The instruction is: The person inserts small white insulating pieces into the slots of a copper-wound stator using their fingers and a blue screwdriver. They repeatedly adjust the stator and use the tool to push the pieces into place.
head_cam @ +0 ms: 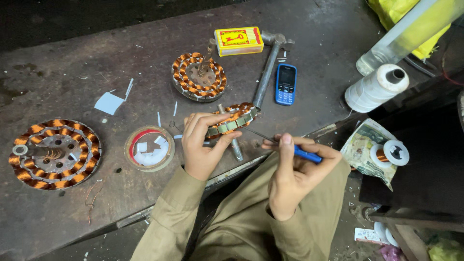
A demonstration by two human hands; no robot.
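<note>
My left hand (203, 145) grips a round stator wound with copper wire (232, 119), held on edge over the front of the dark workbench (72, 203). My right hand (295, 169) holds a blue-handled screwdriver (307, 154), its thin metal shaft reaching left to the stator's rim. Both sleeves are olive cloth.
A second wound stator (198, 76) lies behind; a larger one (54, 153) sits far left. Also on the bench: a tape roll holding paper bits (149, 148), a yellow matchbox (239, 41), a hammer (268, 65), a blue phone (285, 84). At right are white thread (374, 88), a copper wire spool (390, 153) and a clear bottle (406, 34).
</note>
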